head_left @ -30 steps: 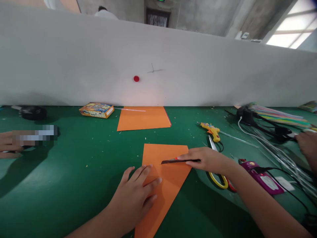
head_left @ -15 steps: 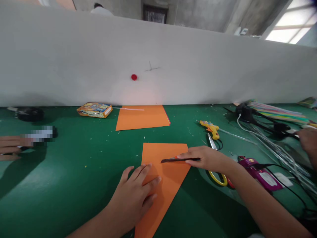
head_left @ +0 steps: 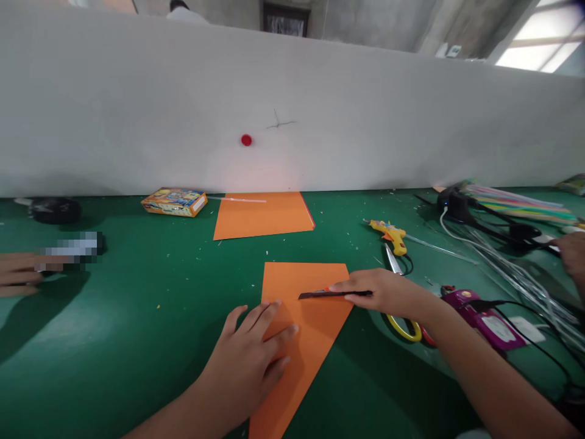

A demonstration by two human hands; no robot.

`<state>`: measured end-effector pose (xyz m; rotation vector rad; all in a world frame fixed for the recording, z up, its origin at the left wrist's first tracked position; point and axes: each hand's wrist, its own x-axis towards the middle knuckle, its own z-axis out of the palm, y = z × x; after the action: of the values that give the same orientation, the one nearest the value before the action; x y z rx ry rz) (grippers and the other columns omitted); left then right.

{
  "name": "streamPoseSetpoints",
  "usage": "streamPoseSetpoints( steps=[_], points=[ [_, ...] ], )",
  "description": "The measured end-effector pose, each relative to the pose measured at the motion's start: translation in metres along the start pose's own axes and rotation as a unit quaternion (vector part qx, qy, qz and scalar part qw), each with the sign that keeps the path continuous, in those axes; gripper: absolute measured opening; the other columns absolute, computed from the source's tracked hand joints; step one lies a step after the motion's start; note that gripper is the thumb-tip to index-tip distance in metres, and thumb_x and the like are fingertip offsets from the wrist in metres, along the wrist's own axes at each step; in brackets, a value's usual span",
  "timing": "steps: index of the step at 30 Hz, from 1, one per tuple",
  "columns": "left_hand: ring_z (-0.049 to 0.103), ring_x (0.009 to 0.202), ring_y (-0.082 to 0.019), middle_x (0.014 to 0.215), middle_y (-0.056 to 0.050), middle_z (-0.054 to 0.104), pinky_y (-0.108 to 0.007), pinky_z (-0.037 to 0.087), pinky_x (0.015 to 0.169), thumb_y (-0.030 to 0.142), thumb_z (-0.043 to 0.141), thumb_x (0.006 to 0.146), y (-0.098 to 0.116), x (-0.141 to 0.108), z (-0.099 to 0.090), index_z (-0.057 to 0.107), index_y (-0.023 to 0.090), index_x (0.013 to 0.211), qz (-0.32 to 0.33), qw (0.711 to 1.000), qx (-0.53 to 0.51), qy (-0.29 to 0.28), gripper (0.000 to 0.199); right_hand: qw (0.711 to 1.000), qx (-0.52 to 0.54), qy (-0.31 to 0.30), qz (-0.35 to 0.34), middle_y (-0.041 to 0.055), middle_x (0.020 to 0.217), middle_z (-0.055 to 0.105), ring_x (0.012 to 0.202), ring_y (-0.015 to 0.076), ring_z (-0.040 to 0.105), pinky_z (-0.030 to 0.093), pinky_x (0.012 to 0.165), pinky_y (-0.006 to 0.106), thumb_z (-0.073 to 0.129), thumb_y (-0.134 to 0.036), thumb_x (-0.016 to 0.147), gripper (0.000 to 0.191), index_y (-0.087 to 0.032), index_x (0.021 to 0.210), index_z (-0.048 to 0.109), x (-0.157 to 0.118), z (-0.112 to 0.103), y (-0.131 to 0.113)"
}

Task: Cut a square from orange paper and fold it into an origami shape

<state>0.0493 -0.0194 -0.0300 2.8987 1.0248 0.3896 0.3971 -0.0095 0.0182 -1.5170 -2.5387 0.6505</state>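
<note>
An orange sheet (head_left: 315,341) lies on the green table in front of me, narrowing toward the near edge. My left hand (head_left: 251,353) rests on its left side, fingers spread, holding nothing. My right hand (head_left: 375,289) is closed around a dark cutter (head_left: 315,295), held almost flat over the sheet's upper part, its tip pointing left. Whether the tip touches the paper is hard to tell. Just right of the sheet are scissors with a yellow handle (head_left: 404,331), partly hidden under my right hand and forearm. Farther back lies another orange sheet (head_left: 262,218) with a thin clear strip on it.
A yellow glue gun (head_left: 389,236), a purple power strip (head_left: 489,320) and tangled cables lie at the right, near another person's hand (head_left: 571,256). At the left are a small box (head_left: 174,202), a black roll (head_left: 55,210) and another person's fingers (head_left: 18,274). A white partition (head_left: 356,122) stands behind.
The cutter and my right hand have shifted very slightly to the right. My left hand stays in place on the sheet. The view has tilted slightly.
</note>
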Motion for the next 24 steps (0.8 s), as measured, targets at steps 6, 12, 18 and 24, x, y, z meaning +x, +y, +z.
streamPoseSetpoints(
  steps=[6,12,18,24],
  points=[
    [0.051,0.135,-0.031,0.153,-0.007,0.052,-0.055,0.028,0.111,0.047,0.048,0.104,0.0006,-0.0001,0.0001,0.062,0.043,0.138,0.001,1.000,0.004,0.004,0.037,1.000,-0.007,-0.003,0.003,0.0041,0.105,0.074,0.090,0.0206,0.067,0.048,0.078,0.030,0.047,-0.034,0.103,0.041,-0.037,0.141,0.064,-0.0012,-0.0028,-0.0017],
    [0.050,0.137,-0.031,0.153,-0.007,0.052,-0.056,0.027,0.111,0.047,0.044,0.105,0.0004,0.0008,-0.0005,0.060,0.044,0.139,-0.004,1.000,-0.001,-0.003,0.037,1.000,-0.004,-0.002,0.002,0.0042,0.102,0.073,0.087,0.0200,0.066,0.047,0.077,0.029,0.046,-0.036,0.104,0.041,-0.037,0.141,0.064,-0.0020,-0.0030,-0.0009],
    [0.050,0.137,-0.030,0.153,-0.008,0.052,-0.056,0.027,0.112,0.048,0.047,0.104,0.0001,0.0007,-0.0019,0.062,0.044,0.137,-0.003,1.000,-0.009,-0.006,0.036,1.000,-0.002,0.008,0.000,0.0046,0.100,0.073,0.083,0.0188,0.066,0.047,0.077,0.028,0.046,-0.035,0.103,0.041,-0.035,0.140,0.065,-0.0048,-0.0025,0.0009],
    [0.050,0.136,-0.030,0.154,-0.006,0.051,-0.054,0.027,0.113,0.047,0.048,0.104,-0.0001,0.0000,-0.0013,0.061,0.045,0.138,0.000,1.000,-0.003,-0.004,0.037,1.000,0.005,0.018,-0.007,0.0049,0.100,0.073,0.083,0.0193,0.066,0.047,0.077,0.029,0.046,-0.035,0.103,0.041,-0.035,0.139,0.066,-0.0063,-0.0015,0.0025]
  ],
)
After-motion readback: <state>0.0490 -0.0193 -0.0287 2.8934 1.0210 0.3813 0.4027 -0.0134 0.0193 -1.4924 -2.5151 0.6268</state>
